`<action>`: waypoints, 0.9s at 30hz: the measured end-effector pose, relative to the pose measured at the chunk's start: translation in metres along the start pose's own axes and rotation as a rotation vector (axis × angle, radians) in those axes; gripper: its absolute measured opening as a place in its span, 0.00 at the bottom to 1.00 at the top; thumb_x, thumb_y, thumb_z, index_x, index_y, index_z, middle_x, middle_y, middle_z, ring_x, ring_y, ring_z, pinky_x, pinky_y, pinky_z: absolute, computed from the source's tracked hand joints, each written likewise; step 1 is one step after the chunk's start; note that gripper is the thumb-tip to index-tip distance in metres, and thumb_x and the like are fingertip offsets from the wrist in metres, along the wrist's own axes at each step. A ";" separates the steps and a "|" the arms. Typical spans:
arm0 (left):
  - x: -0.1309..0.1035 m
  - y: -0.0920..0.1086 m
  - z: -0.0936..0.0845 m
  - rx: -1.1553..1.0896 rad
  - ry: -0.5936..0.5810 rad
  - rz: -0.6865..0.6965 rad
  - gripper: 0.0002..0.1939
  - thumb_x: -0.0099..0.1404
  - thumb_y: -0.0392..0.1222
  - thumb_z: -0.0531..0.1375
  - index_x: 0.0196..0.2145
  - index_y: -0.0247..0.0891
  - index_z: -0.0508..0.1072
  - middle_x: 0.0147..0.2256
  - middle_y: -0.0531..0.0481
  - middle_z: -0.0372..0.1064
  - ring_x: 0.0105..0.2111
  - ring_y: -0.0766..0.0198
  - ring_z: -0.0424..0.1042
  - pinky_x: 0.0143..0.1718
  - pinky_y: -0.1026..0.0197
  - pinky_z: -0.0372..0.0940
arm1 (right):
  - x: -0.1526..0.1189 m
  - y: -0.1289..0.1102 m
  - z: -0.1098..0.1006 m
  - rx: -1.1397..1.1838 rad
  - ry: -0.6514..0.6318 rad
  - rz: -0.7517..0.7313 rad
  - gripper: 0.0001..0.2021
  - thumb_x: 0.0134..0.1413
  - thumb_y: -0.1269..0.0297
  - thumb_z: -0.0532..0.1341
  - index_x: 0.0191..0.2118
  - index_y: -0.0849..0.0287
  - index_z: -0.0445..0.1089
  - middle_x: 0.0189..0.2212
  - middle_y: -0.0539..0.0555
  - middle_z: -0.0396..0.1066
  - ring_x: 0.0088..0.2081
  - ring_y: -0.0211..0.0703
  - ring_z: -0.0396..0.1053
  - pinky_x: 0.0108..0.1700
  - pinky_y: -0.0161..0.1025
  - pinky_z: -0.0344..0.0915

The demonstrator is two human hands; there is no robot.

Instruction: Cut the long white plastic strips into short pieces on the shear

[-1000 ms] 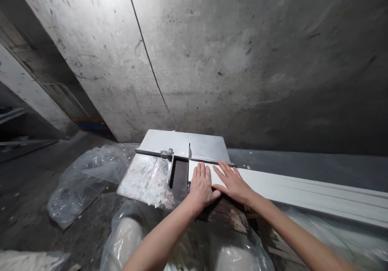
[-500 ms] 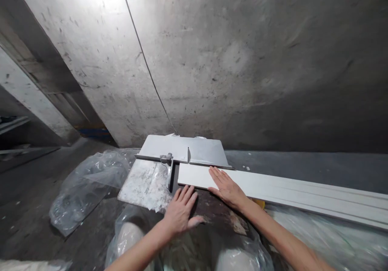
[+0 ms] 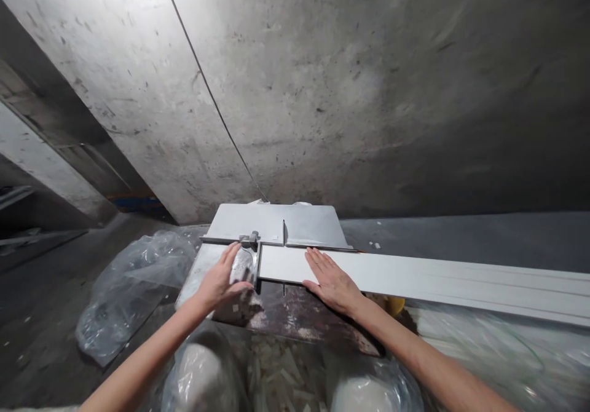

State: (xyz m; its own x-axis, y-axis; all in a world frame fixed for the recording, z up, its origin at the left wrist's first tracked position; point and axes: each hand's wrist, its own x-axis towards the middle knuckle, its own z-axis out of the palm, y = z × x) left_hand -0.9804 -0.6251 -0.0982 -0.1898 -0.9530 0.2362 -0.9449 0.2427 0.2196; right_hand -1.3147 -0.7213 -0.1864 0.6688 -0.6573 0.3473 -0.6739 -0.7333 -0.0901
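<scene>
A long white board point(image 3: 415, 277) lies across a small saw table point(image 3: 244, 221) and runs off to the right. Flat on top of its left part rests my right hand point(image 3: 334, 283), fingers stretched out together and thumb along the near edge. My left hand point(image 3: 221, 280) lies over the left metal plate, fingers extended and thumb apart, beside a metal stop with a clamp point(image 3: 249, 241). The board's left end touches or nearly touches that stop. A thin dark blade-like piece point(image 3: 284, 232) stands upright behind the board, close to a long fence strip.
Clear plastic sheeting point(image 3: 133, 283) lies crumpled on the floor at left. My plastic-covered knees point(image 3: 200, 369) are below the table, with white offcuts point(image 3: 286, 375) between them. A yellow object point(image 3: 395, 305) sits under the board. A concrete wall point(image 3: 350, 92) rises behind.
The board has slid left up to the stop, my right hand resting on it. My left hand has moved left and away from me, from the table's near edge onto the metal plate.
</scene>
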 end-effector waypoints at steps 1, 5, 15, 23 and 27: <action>0.011 0.016 0.004 0.032 -0.020 0.028 0.48 0.60 0.58 0.63 0.66 0.38 0.42 0.66 0.37 0.42 0.63 0.50 0.54 0.58 0.52 0.61 | 0.000 -0.001 -0.002 0.008 -0.004 0.005 0.34 0.65 0.48 0.49 0.66 0.70 0.49 0.65 0.68 0.48 0.66 0.54 0.45 0.65 0.54 0.50; 0.037 0.088 0.039 0.121 -0.084 0.191 0.52 0.60 0.65 0.60 0.67 0.30 0.42 0.67 0.32 0.35 0.67 0.46 0.37 0.64 0.44 0.48 | -0.003 0.000 -0.003 0.064 0.001 -0.006 0.33 0.65 0.51 0.49 0.67 0.67 0.47 0.66 0.66 0.47 0.67 0.54 0.43 0.66 0.56 0.49; 0.058 0.125 0.117 0.151 -0.017 0.050 0.51 0.64 0.73 0.42 0.65 0.22 0.49 0.65 0.28 0.41 0.66 0.43 0.42 0.64 0.44 0.47 | -0.013 0.013 -0.049 0.921 0.157 0.528 0.25 0.60 0.45 0.51 0.54 0.56 0.65 0.51 0.59 0.70 0.53 0.49 0.68 0.54 0.45 0.67; 0.056 0.125 0.116 0.175 -0.004 0.037 0.48 0.66 0.70 0.41 0.65 0.23 0.49 0.65 0.29 0.42 0.66 0.45 0.42 0.64 0.45 0.47 | -0.131 0.056 -0.033 1.375 0.151 1.446 0.23 0.53 0.36 0.54 0.33 0.52 0.64 0.27 0.56 0.70 0.26 0.46 0.71 0.28 0.46 0.75; 0.057 0.123 0.114 0.171 -0.011 0.027 0.48 0.66 0.71 0.40 0.65 0.23 0.49 0.65 0.30 0.42 0.66 0.45 0.42 0.65 0.47 0.47 | -0.115 0.071 -0.029 1.597 0.474 1.426 0.17 0.55 0.50 0.56 0.50 0.47 0.60 0.57 0.55 0.64 0.59 0.47 0.61 0.61 0.48 0.63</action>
State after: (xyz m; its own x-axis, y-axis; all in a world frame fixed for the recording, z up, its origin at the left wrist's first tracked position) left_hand -1.1376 -0.6699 -0.1655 -0.2182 -0.9487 0.2290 -0.9707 0.2351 0.0490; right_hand -1.4485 -0.6928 -0.2059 -0.1723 -0.8387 -0.5167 0.4113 0.4154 -0.8114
